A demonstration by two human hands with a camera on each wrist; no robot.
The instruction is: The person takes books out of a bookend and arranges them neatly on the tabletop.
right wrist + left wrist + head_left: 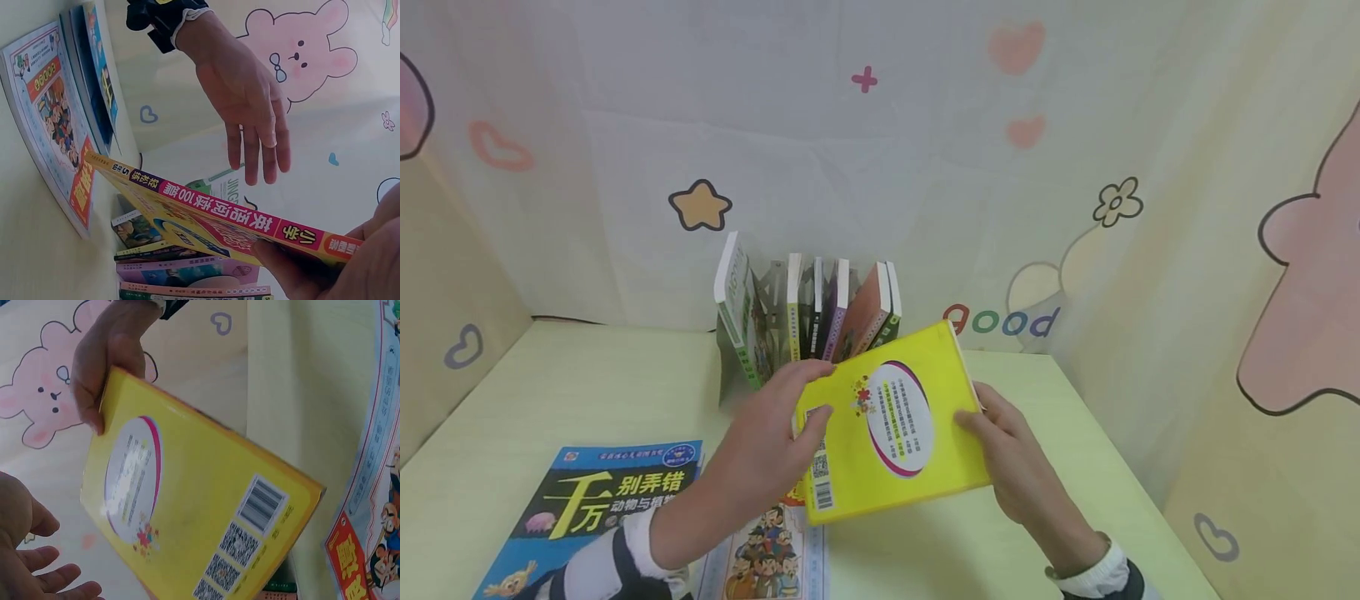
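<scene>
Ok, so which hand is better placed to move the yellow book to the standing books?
Probably the right hand: it grips the yellow book, while the left hand is clear of it in both wrist views.

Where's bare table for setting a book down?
The table is bare at back left, between the blue book and the backdrop, and at right, from the illustrated book, under the right hand, to the table's edge. Crowded: front left, where those two books lie, and back middle, with the standing books.
</scene>
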